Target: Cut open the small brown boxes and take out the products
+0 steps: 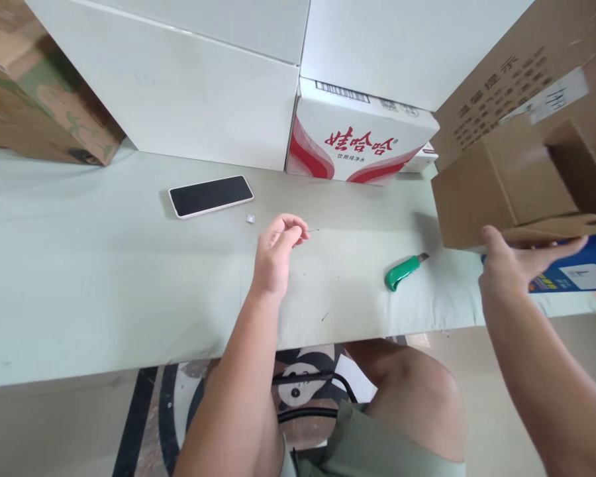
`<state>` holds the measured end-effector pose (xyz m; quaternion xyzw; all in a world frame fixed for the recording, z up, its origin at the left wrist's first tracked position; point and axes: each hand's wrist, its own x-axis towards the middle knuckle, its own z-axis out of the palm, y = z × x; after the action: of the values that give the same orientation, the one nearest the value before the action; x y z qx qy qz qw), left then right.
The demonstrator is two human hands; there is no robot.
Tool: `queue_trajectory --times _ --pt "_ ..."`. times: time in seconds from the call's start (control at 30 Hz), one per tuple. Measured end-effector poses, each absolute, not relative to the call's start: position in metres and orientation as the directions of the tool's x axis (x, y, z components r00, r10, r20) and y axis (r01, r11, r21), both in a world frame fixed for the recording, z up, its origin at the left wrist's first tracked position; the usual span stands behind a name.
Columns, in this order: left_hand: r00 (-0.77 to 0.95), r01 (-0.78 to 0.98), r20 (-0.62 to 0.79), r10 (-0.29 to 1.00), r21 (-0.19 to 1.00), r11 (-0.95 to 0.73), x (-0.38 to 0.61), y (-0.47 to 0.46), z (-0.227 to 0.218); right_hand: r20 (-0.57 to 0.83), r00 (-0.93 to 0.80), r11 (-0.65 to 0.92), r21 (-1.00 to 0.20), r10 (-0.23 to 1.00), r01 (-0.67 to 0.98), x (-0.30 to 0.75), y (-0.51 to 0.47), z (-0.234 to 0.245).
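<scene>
Brown cardboard box (481, 199) cut off at right edge, held over pale green table (79, 265). Right hand (511, 268) grip clamps its bottom edge. Left hand (275, 255) grip pinches thin metal pin (312, 230), barely discernible, mid-table.

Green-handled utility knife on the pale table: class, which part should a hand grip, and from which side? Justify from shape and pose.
Probably the curved green plastic handle, approached from above at its near-left end. The utility knife lies flat on the pale green table, and its metal blade tip sticks out at the far-right end.
</scene>
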<state>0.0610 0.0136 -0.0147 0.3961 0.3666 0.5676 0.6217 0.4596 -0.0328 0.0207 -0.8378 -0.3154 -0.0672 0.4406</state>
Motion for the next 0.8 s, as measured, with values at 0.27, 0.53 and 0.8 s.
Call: queue_trajectory --times 0.27,0.53,0.8 --pt "0.113 -0.263 0.048 0.992 0.965 -0.017 0.063 0.011 -0.012 0.294 0.898 -0.647 -0.623 0.329 0.441 0.477 0.062 0.033" --pt "0.197 -0.219 0.039 0.980 0.976 0.005 0.062 0.012 -0.006 0.229 0.940 -0.644 -0.685 0.252 0.339 0.450 0.102 0.018" --pt "0.203 -0.249 0.038 0.978 0.968 0.014 0.064 0.011 -0.007 0.237 0.882 -0.583 -0.676 0.408 0.451 0.466 0.103 -0.010"
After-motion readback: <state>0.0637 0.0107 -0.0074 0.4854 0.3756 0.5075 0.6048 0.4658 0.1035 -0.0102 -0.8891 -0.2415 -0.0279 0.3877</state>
